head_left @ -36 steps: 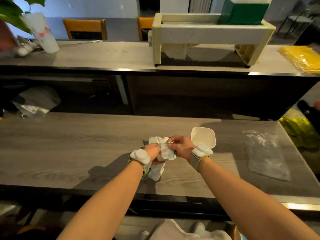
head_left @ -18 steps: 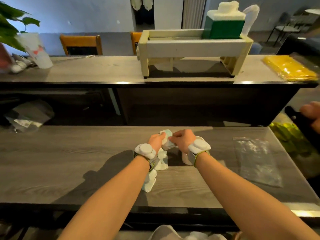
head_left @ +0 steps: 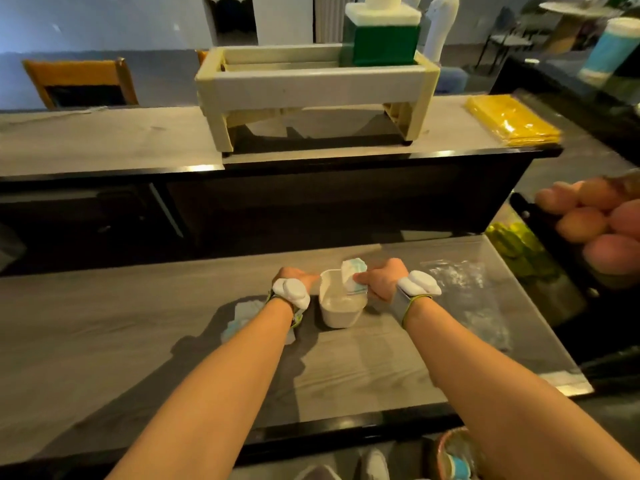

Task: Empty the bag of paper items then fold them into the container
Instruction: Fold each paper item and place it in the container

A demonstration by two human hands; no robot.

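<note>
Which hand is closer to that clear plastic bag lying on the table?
Right. The right hand is just left of the clear plastic bag; the left hand sits beyond the white container.

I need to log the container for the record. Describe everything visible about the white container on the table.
The white container is a small, open-topped tub with rounded corners, plastic by the look of it, standing upright on the grey wooden table. The left hand touches its left rim. The right hand holds a folded paper item into its opening. No lid shows.
</note>
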